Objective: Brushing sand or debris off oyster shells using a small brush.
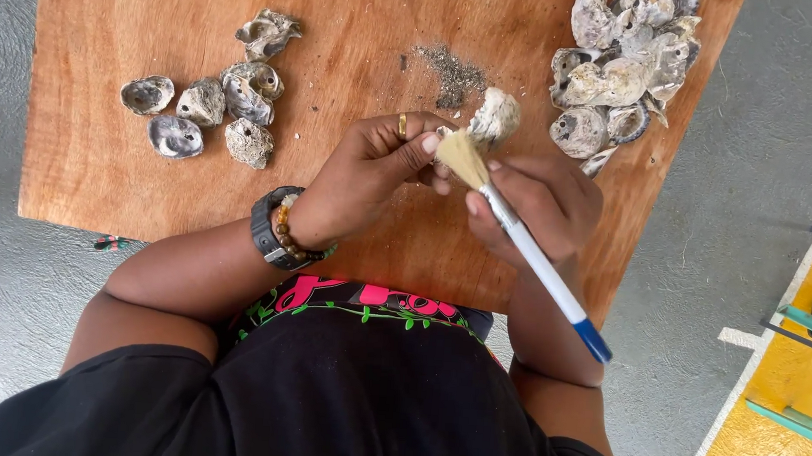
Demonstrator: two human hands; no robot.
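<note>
Left hand (372, 173) closed around pale oyster shell (496, 118), held just above wooden board (363, 25), near its front edge. Right hand (536, 204) gripped tight on brush (519, 241), white handle with blue tip slanting down to the right, tan bristles pressed against shell's lower side. Gold ring on left finger; black watch (268, 228) and bead bracelet (298, 240) at left wrist. Six shells laid loose in small group (210, 100) on left of board. Bigger heap of shells (622, 67) at right corner. Patch of grey grit (453, 72) just beyond held shell. Grey concrete floor (752, 186) around board.
</note>
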